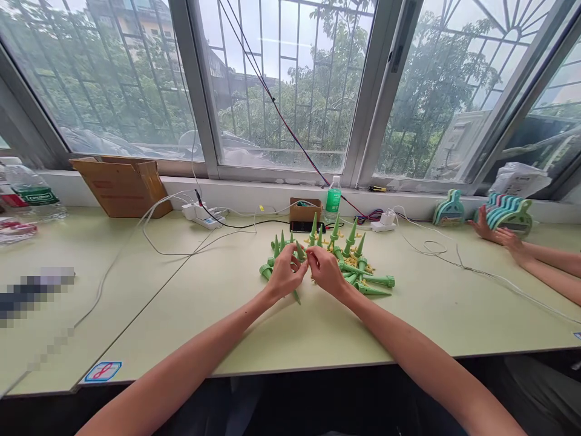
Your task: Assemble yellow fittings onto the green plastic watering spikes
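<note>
From my remote seat, the biggest thing in view is the window, and pushed up below it runs the table, probably for daylight on small work. A carton sits back against the sill at left, where it crowds nobody. Far right, another person's 2 hands are at a stack of teal boards; that is a separate work spot, well apart from mine.

My left hand and right hand meet over the table, forearms angled inward, so each can steady the other. On both, the thumb and index finger are bent in, tips close together, the 2 pinches touching or almost so. I can't tell what either has hold of: whatever is there is tiny and covered by the fingertips.

Behind them stand a bottle and, just left of it, a small box, both clear of the fingers.

The green spikes lie right around and behind the hands, within easy reach. Several stand point up, seemingly resting on their wide ends; others lie flat at right. Yellow bits, the smallest, are strewn among them, likely kept close for picking.
</note>
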Tool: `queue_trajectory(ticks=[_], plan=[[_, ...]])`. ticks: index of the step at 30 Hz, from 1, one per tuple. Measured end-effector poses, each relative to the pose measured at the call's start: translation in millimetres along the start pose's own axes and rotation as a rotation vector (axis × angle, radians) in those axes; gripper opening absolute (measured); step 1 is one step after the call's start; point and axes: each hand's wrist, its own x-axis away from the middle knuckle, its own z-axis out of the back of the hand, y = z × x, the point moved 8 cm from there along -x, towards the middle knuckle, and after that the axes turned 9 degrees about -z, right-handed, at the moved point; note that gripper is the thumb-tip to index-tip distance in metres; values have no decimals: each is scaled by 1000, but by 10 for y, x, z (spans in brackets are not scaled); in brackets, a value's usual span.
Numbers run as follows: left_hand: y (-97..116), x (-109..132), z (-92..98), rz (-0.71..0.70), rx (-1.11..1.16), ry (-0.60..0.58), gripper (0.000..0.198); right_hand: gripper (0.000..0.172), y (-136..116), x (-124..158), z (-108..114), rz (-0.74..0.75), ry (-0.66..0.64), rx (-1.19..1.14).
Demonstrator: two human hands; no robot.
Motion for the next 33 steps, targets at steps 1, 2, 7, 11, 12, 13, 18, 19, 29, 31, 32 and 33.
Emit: queue_trajectory(ticks=[1,2,7,11,12,13,18,19,29,31,32,33], plan=[[1,1,-2,-4,-2,-6,26,19,4,0,1,-6,2,2],[0,3,-4,-7,-4,-11,28,20,8,0,1,-11,2,4],[-3,4,-19,-20,-18,-31,31,20,21,0,5,-24,11,-2],[12,5,-31,-46,-11,-35,28,20,50,2,-3,-49,11,-19],[13,7,-35,-48,-5,-35,27,21,54,3,-3,-53,14,-24],[11,11,-41,-47,0,-38,27,21,56,4,-3,-53,18,-29],[17,36,-75,-49,21,-40,23,21,53,15,1,-62,27,-37],[19,42,-84,-52,24,-42,23,21,53,18,-1,-67,22,-42],[-18,56,-107,-17,110,-27,29,20,71,22,21,-103,34,-65],[-21,51,-103,11,132,-18,29,20,67,20,31,-111,44,-68],[-22,49,-102,28,142,-16,29,20,65,20,38,-115,51,-69],[-22,47,-102,46,154,-14,30,20,63,20,46,-119,59,-68]])
